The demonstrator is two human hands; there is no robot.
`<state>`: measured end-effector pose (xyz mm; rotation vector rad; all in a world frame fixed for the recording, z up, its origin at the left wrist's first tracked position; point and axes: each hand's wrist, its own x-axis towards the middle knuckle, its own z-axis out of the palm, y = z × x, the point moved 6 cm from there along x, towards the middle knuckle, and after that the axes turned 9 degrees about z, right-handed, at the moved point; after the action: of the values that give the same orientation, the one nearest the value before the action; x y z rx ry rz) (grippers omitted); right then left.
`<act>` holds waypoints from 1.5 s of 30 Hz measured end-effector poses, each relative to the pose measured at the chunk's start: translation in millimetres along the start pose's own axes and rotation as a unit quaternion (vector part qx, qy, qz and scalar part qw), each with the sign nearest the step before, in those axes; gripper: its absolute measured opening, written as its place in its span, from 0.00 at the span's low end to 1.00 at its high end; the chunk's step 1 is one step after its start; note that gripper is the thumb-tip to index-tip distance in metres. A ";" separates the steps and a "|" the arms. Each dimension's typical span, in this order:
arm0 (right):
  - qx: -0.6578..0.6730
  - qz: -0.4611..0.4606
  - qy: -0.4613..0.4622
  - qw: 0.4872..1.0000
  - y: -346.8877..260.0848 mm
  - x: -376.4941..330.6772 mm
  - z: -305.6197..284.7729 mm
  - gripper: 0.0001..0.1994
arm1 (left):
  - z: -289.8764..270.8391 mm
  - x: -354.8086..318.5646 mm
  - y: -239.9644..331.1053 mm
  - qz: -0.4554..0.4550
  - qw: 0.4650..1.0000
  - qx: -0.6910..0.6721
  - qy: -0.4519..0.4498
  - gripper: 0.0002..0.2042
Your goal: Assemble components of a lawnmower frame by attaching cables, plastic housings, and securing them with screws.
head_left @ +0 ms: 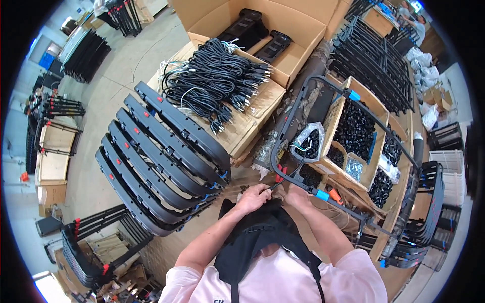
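Observation:
My left hand point(255, 198) is closed, its fingers pinching a thin black cable point(276, 185) in front of my black apron point(262, 222). The cable seems to run up beside a bent black tube frame point(276, 151) with blue sleeves, where bare white and green wire ends point(303, 147) show. My right hand point(298, 197) is just under the frame's lower tube; its fingertips are hidden, so what it holds does not show. A red object point(281, 174), perhaps a tool handle, lies close above both hands.
Bundled black cables point(217, 76) lie on cardboard ahead, before an open carton point(303, 45) with black plastic parts. Curved black panels point(161, 136) stand in a row at left. A box of small black parts point(356, 126) sits at right, an orange-handled tool point(334, 195) near it.

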<state>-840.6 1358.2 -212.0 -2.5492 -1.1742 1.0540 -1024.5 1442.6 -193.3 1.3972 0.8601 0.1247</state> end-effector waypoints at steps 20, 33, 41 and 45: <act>0.247 0.227 -0.069 0.940 42.0 -82.4 82.6 0.13 | 26.8 8.5 -16.4 0.015 0.981 -0.193 0.000 0.13; 0.143 0.135 -0.012 0.980 -3.8 -109.3 37.4 0.37 | 42.4 12.3 -8.0 0.039 0.991 -0.120 0.039 0.14; 0.170 0.104 -0.030 0.979 -1.9 -114.0 31.8 0.38 | 46.2 8.1 1.5 0.068 0.995 -0.007 0.073 0.15; 0.165 0.085 -0.044 0.982 -1.0 -117.6 18.5 0.38 | 50.7 6.4 4.8 0.070 0.993 0.046 0.082 0.15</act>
<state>-906.1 1272.2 -162.0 -2.3911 -0.7307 1.2895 -988.1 1406.5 -195.4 1.5497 0.9123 0.3132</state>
